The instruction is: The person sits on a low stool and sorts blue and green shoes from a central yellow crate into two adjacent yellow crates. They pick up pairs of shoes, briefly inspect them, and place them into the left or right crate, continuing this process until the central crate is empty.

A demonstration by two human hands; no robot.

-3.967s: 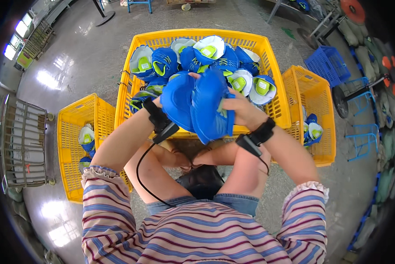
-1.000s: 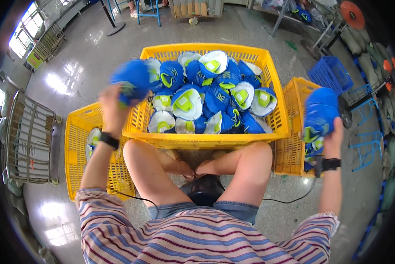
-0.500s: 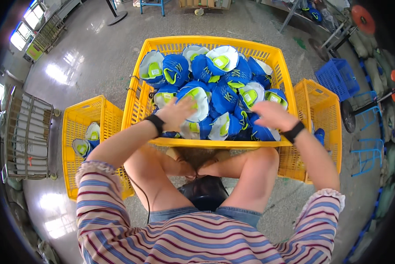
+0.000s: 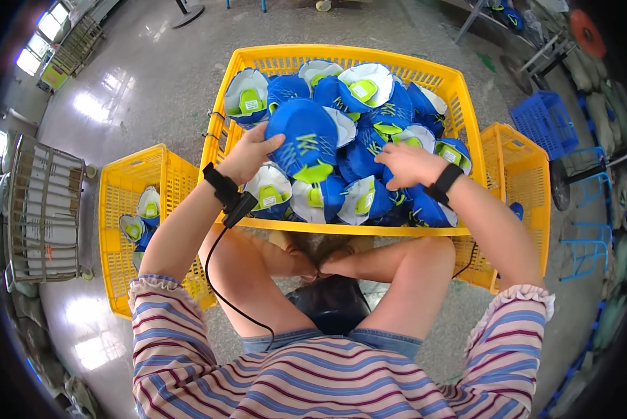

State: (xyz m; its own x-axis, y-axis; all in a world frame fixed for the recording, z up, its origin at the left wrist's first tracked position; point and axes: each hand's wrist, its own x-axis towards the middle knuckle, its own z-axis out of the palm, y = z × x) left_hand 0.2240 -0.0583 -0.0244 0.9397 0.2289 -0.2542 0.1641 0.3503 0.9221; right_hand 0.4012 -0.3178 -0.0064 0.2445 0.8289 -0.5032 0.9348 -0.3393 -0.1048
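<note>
A black cord (image 4: 247,316) by the left knee (image 4: 233,262) could catch on the yellow crate (image 4: 355,229). The left hand (image 4: 249,155) pinches a blue shoe upper (image 4: 301,134) by its edge, above the crate; that small hold might slip. The right hand (image 4: 419,166), fingers spread, could grab two packed uppers (image 4: 361,199).

The left hand (image 4: 252,152) was closed in a grip, left thumb (image 4: 272,144) uppermost, the left forearm (image 4: 185,227) slanting up and inward. The right hand (image 4: 414,165) was palm down, its fingers (image 4: 391,151) loosely bent and parted from the right thumb (image 4: 394,183), the right forearm (image 4: 496,222) angled inward too.
</note>
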